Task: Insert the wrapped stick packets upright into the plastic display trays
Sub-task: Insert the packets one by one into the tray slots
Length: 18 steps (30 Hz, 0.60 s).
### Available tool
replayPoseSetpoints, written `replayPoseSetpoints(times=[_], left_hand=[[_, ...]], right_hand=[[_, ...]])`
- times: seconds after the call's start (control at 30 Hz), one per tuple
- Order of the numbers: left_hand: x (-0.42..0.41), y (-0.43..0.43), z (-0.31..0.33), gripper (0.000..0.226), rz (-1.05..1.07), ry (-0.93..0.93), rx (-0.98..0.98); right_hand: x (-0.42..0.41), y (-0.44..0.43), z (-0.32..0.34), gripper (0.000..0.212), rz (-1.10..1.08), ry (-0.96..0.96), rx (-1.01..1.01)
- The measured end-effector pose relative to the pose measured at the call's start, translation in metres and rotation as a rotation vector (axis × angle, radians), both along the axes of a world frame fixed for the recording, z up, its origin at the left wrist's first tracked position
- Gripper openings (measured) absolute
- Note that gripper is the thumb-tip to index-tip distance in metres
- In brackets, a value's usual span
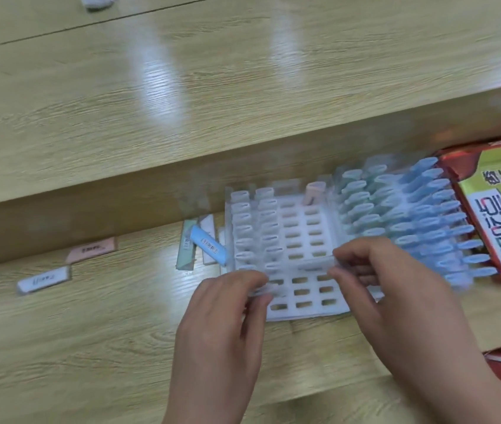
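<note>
- One white packet lies flat on the wooden table at far left. Its label carries dark print too blurred to read.
- Just right of it, one pink packet lies flat with the same unreadable print.
- A small heap sits against the left tray's edge. It has one green packet, one blue packet with a barcode-like strip, and pale ones underneath that I cannot count.
- The left tray is white plastic with rows of oblong slots. Upright white packets fill its two leftmost columns, and a single pink upright packet stands at the far end. The other slots show bare.
- The left hand pinches a pale packet between thumb and forefinger at the tray's near left corner.
- The right hand has its fingertips clamped on the end of a crosswise packet, held just above the tray. Blur hides its wrapper.
- The right tray is packed with upright green and blue packets, too smeared to count.
- A red-and-green box touches it and bears large dark characters seen upside down.
</note>
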<state>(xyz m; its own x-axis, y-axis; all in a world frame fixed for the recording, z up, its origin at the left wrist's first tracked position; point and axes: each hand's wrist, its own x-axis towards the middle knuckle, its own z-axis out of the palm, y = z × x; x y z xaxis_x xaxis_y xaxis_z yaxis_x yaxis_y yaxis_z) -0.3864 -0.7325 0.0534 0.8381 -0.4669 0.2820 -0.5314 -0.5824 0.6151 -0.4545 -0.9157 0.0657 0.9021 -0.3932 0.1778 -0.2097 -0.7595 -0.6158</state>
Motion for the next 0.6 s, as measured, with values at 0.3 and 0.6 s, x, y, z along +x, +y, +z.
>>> replayPoseSetpoints(times=[0.3,0.6], left_hand=[[0.005,0.002,-0.001,0.014,-0.063,-0.114,0.062],[-0.005,-0.001,-0.004,0.018,-0.119,-0.192,0.21]], right_hand=[[0.01,0.012,-0.013,0.009,0.142,-0.059,-0.049],[0.016,0.019,-0.021,0.031,0.334,-0.074,-0.214]])
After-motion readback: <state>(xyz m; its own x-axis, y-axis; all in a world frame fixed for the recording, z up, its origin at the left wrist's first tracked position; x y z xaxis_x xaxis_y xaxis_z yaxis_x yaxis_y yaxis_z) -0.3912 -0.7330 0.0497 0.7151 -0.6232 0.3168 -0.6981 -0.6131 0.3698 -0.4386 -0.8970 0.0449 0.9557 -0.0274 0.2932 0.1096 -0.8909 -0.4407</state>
